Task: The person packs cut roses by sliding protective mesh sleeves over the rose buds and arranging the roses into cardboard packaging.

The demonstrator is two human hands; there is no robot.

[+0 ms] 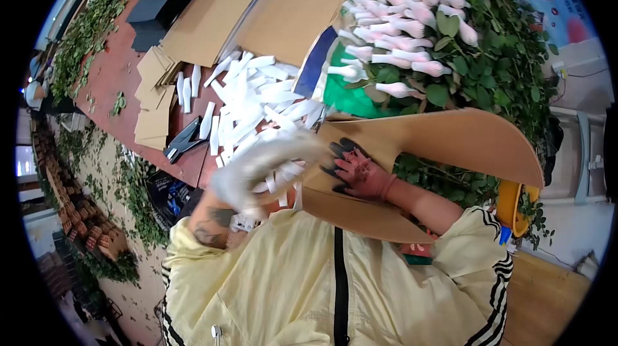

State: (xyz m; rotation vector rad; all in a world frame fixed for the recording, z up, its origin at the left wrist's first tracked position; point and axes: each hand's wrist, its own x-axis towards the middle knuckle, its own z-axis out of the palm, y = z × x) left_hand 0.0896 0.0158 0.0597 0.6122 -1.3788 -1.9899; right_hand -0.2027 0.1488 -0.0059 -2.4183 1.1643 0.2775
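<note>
Cardboard [463,135] lies near, right of centre, with our right hand [356,169] pressing on it, fingers spread. Our left hand [267,166] is blurred; we cannot tell whether it pinches anything. Should our right palm lift, the sheet's raised flap might spring and knock the netted buds [402,30] far right, or scatter loose white sleeves [254,92] on the left.

No words, numbers or brand names are showing clearly enough to be read. At the upper right, a blue poster [554,0] is carrying dark characters down its right side, but they are coming out too small and blurred to make out. At the left, a black bag [168,193] is showing bluish markings, equally illegible.
</note>
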